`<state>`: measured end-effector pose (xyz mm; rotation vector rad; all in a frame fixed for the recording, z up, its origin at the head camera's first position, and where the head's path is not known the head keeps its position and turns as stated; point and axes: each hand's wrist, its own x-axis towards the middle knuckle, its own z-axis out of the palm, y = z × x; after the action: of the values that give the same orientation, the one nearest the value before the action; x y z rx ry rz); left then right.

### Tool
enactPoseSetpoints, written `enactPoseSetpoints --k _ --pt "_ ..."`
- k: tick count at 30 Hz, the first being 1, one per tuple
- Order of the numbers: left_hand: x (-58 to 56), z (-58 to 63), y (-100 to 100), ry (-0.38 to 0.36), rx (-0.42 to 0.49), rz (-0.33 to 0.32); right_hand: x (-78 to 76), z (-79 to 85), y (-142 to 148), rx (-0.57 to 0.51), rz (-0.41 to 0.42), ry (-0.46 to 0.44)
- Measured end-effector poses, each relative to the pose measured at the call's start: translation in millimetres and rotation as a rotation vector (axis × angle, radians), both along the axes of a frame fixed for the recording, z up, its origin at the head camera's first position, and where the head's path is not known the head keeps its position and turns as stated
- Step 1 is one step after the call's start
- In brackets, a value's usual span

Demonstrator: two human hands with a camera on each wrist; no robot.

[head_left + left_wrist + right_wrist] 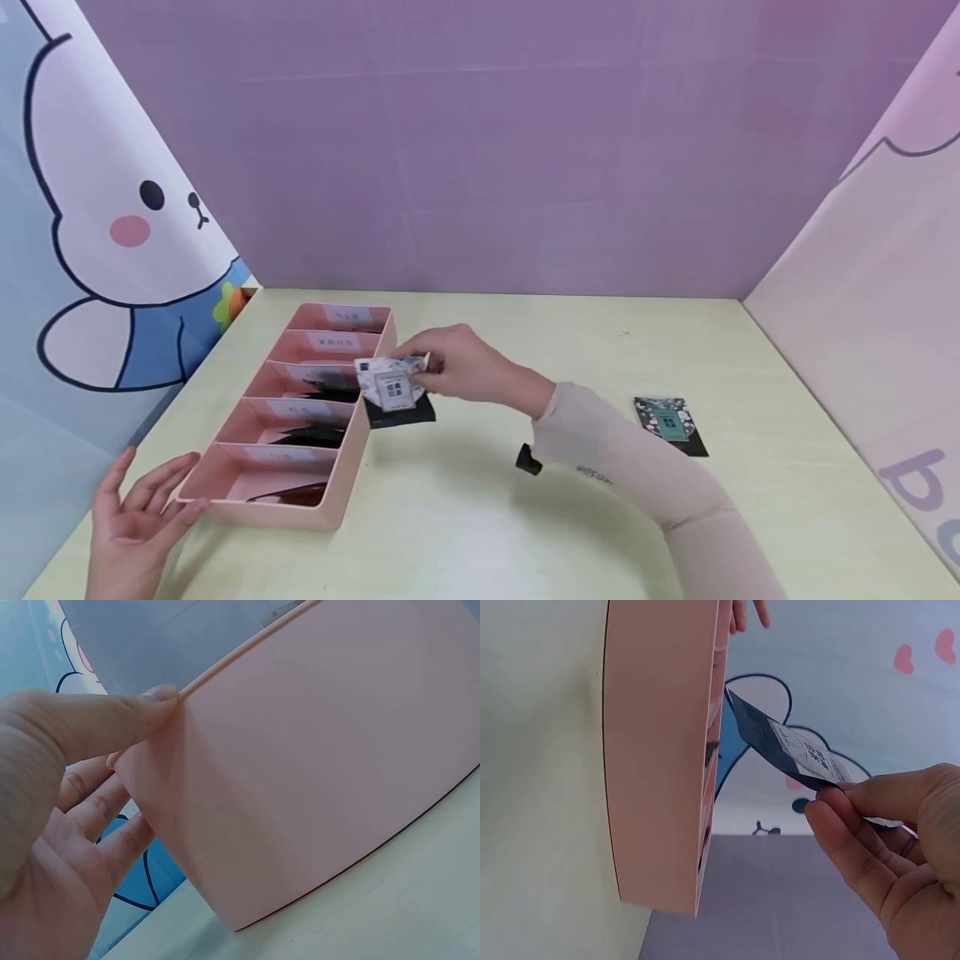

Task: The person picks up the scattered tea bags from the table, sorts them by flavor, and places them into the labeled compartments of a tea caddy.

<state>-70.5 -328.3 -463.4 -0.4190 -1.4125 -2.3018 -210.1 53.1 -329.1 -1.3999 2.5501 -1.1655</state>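
My right hand (461, 362) pinches the top edge of a tea sachet (395, 390), white-patterned above and black below, with a pale label. The sachet hangs beside the right wall of a pink divided box (348, 475), tilted toward its compartments in the right wrist view. At the box's near left corner is my left hand (142, 521). Its thumb (146, 712) lies on the rim while the other fingers rest along the outer side. Dark sachets (311, 436) lie in the middle compartments, and a reddish-brown one (300, 494) is in the nearest.
Another tea sachet (670, 425), dark and floral with a green label, lies on the table (465, 533) to the right. A small black piece (528, 460) shows beside my right sleeve (622, 467). Purple (487, 150) and cartoon-printed panels (127, 208) border the table.
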Motion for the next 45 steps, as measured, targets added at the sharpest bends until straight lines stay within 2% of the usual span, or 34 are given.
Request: enactPoseSetpoints --k 6,13,18,22,24,33,38,42,45 --pt "-0.6 -1.9 -1 -0.023 -0.021 0.016 8.4 3.3 -28 0.038 0.08 0.057" --pt "-1.1 -2.0 -1 -0.067 -0.006 0.04 17.0 5.4 -56 0.009 0.131 0.061" --pt "-0.3 -1.9 -2 -0.113 0.003 0.064 22.7 4.6 -76 0.005 0.124 0.079" --pt "0.5 -2.1 -2 -0.169 -0.013 0.086 28.3 3.2 -93 0.069 0.084 0.101" --pt "0.8 -2.0 -2 -0.17 -0.015 0.087 31.2 2.7 -101 0.101 0.074 0.105" --pt "-0.7 -0.9 -2 -0.064 -0.004 0.048 43.6 1.1 -132 0.236 0.09 0.169" --pt "-2.0 -0.9 0 0.016 0.057 -0.013 49.5 -5.6 -146 0.295 0.108 0.186" --pt "-2.5 -1.2 2 0.082 0.11 -0.07 52.7 -12.9 -156 0.426 0.122 0.221" --pt "-3.4 -0.8 2 0.131 0.137 -0.123 55.5 -18.8 -161 0.548 0.157 0.211"
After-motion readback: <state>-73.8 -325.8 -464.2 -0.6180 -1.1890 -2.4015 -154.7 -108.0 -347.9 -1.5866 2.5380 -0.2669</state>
